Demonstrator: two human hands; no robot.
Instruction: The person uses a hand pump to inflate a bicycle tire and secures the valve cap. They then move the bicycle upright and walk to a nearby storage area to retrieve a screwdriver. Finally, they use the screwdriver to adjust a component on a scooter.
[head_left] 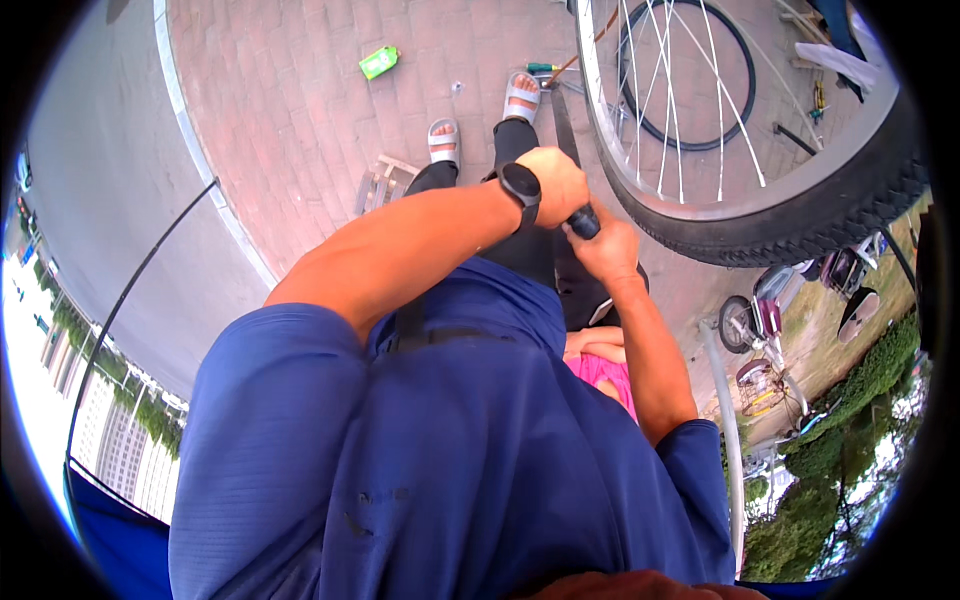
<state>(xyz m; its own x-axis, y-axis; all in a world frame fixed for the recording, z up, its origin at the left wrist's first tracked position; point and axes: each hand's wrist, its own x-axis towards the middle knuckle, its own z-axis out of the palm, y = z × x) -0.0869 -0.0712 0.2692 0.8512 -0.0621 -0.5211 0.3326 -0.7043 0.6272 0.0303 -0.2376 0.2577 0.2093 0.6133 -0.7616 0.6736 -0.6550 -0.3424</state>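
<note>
The bicycle wheel [760, 238] has its knobbly tyre on the rim along the part in view, so fitting looks done there. Behind its spokes lies a thin black ring [700, 148], tube or tyre. Just left of the wheel stands what seems a floor pump [566, 125], apparently still needed; left hand [555, 185] and right hand [606, 248] have fingers wrapped round its handle. The wheel's top is cut off; hose connection and tyre firmness cannot be made out.
</note>
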